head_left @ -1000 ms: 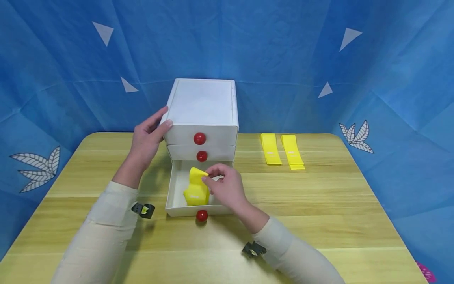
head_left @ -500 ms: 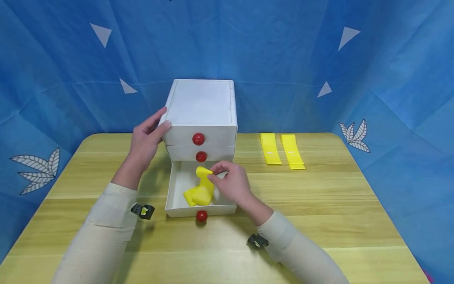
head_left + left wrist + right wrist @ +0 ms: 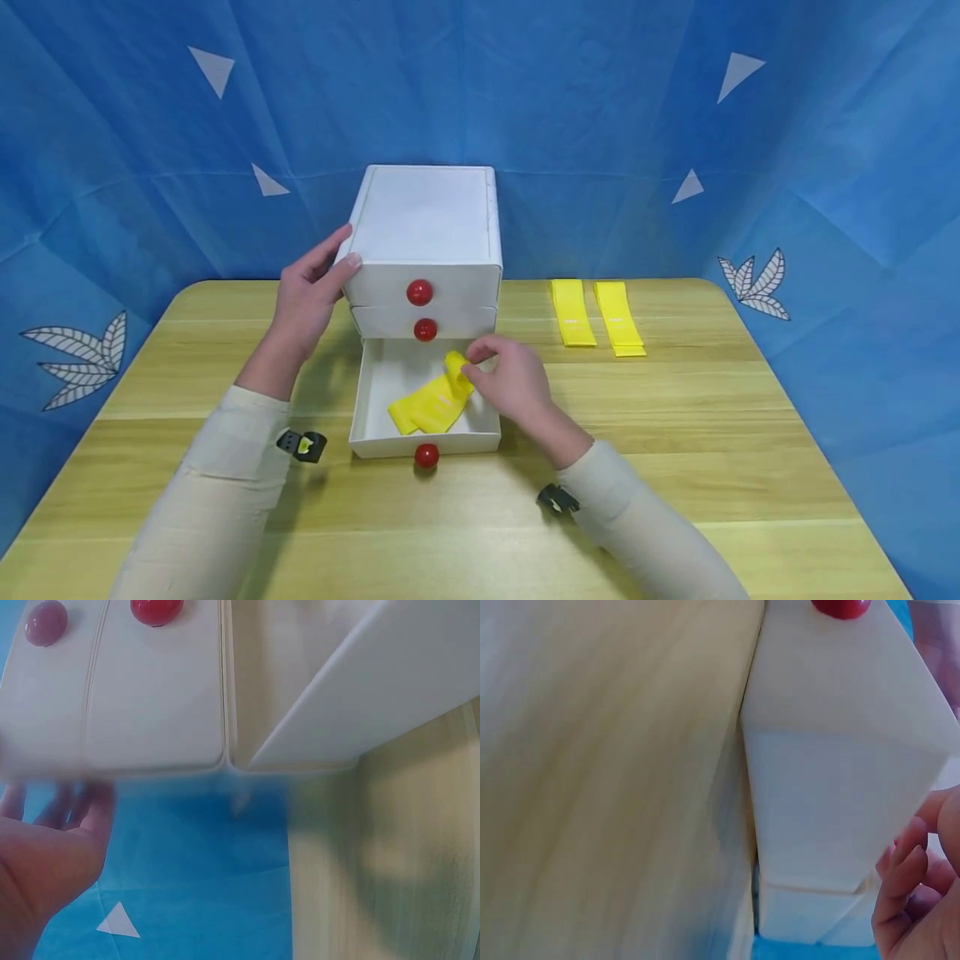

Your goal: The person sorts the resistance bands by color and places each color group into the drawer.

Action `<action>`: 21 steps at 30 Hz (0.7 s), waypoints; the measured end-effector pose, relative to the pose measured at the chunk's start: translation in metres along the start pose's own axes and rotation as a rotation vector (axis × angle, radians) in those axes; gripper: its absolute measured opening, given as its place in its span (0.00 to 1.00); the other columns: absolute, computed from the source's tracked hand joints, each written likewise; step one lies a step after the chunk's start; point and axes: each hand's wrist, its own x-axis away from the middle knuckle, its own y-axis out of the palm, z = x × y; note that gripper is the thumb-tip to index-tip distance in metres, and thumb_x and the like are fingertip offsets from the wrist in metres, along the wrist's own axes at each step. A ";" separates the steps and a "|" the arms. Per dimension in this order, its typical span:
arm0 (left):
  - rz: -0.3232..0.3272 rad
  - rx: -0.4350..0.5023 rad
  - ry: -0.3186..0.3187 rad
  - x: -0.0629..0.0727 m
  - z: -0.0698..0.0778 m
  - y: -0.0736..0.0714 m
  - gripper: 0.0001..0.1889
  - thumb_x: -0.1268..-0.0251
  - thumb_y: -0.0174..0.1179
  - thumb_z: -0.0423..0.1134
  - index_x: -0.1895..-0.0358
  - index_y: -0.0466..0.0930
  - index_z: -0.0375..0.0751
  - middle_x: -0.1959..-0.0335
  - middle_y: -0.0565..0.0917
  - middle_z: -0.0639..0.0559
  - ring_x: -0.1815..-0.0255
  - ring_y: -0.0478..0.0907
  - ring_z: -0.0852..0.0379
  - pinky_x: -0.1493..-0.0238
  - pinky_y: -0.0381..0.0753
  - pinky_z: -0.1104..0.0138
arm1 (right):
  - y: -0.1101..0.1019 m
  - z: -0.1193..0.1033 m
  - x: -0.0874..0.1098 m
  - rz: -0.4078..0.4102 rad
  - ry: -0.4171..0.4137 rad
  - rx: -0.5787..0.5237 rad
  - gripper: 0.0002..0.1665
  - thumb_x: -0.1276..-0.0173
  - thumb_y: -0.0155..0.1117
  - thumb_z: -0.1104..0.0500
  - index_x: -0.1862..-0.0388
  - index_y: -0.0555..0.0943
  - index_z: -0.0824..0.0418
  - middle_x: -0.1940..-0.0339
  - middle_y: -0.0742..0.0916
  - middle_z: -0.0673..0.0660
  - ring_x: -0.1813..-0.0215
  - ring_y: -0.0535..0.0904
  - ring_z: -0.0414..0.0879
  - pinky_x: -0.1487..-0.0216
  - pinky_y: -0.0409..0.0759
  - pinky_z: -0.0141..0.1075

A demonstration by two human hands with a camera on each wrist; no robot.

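Note:
A small white drawer cabinet (image 3: 427,217) with red knobs stands on the table, its bottom drawer (image 3: 378,375) pulled out. My left hand (image 3: 306,300) rests against the cabinet's upper left side, thumb at the front edge. In the left wrist view, the fingers (image 3: 94,814) touch that side wall. Inside the drawer lies a yellow resistance band (image 3: 431,407) with small white print. Between thumb and fingers, my right hand (image 3: 513,383) pinches the band's raised right end above the drawer's right side. In the right wrist view, that hand (image 3: 922,900) is beside the drawer wall, the band hidden.
Two more yellow bands, a left one (image 3: 573,312) and a right one (image 3: 619,318), lie folded flat on the wooden table (image 3: 712,467), right of the cabinet. A blue curtain (image 3: 585,125) hangs behind the table. The open drawer's front knob (image 3: 427,455) juts toward me.
My right hand has moved to the right, drawing the band's pinched end with it. The band now stretches out flatter, slanting across the drawer. My left hand has stayed on the cabinet.

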 end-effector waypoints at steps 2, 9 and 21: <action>-0.004 0.000 0.000 0.000 0.000 0.000 0.29 0.28 0.60 0.52 0.26 0.67 0.62 0.25 0.65 0.55 0.29 0.66 0.51 0.35 0.70 0.51 | -0.004 0.005 0.000 0.019 0.002 -0.002 0.05 0.37 0.74 0.58 0.63 0.87 0.55 0.66 0.86 0.46 0.73 0.77 0.45 0.69 0.78 0.37; -0.005 0.013 0.016 -0.001 0.000 0.000 0.28 0.27 0.60 0.50 0.26 0.68 0.61 0.26 0.67 0.54 0.30 0.67 0.50 0.35 0.71 0.51 | -0.030 0.026 0.000 0.147 -0.048 -0.053 0.04 0.39 0.74 0.59 0.65 0.88 0.57 0.69 0.87 0.48 0.81 0.75 0.45 0.78 0.76 0.39; -0.001 0.023 0.012 -0.001 -0.001 -0.001 0.28 0.27 0.60 0.50 0.26 0.69 0.60 0.26 0.67 0.53 0.30 0.67 0.50 0.35 0.71 0.51 | -0.081 0.066 -0.017 0.298 0.005 -0.079 0.08 0.38 0.75 0.55 0.62 0.87 0.57 0.65 0.88 0.50 0.82 0.74 0.48 0.80 0.73 0.38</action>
